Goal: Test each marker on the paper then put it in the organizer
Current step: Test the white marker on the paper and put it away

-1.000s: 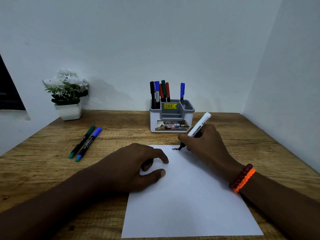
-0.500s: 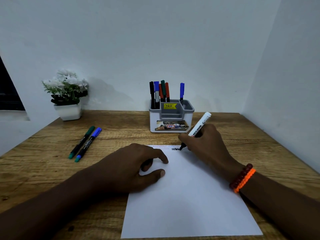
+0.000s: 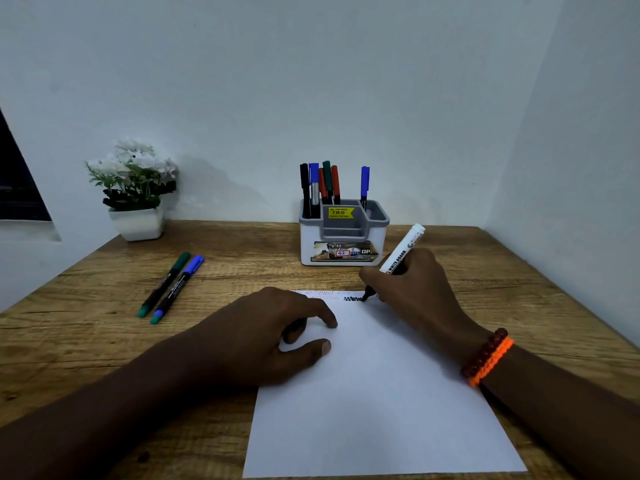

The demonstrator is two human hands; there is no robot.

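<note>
A: Where is the marker being tested?

B: The white marker (image 3: 401, 249) is in the right hand (image 3: 414, 289), whose grip is clamped round the barrel. Its black tip touches the paper (image 3: 377, 393) at the far edge, at the right end of a short dark scribble (image 3: 353, 299).

A: And the other hand?

B: The left hand (image 3: 270, 337) rests on the paper's left side. Something dark shows under its curled fingers, perhaps the cap, but I cannot tell whether the grip holds it.

A: How far along is the job?

B: Well along, I judge. The organizer (image 3: 343, 237), just beyond the paper, already holds six markers: five in its far-left compartment (image 3: 320, 183) and a blue one (image 3: 364, 183) further right. Faint lines near the scribble suggest earlier tests.

A: What remains?

B: This marker still has to go in. Then a green marker (image 3: 164, 284) and a blue marker (image 3: 177, 289), lying side by side on the worktop (image 3: 86, 341) to the left, look untested. A potted plant (image 3: 133, 188) stands far left.
</note>
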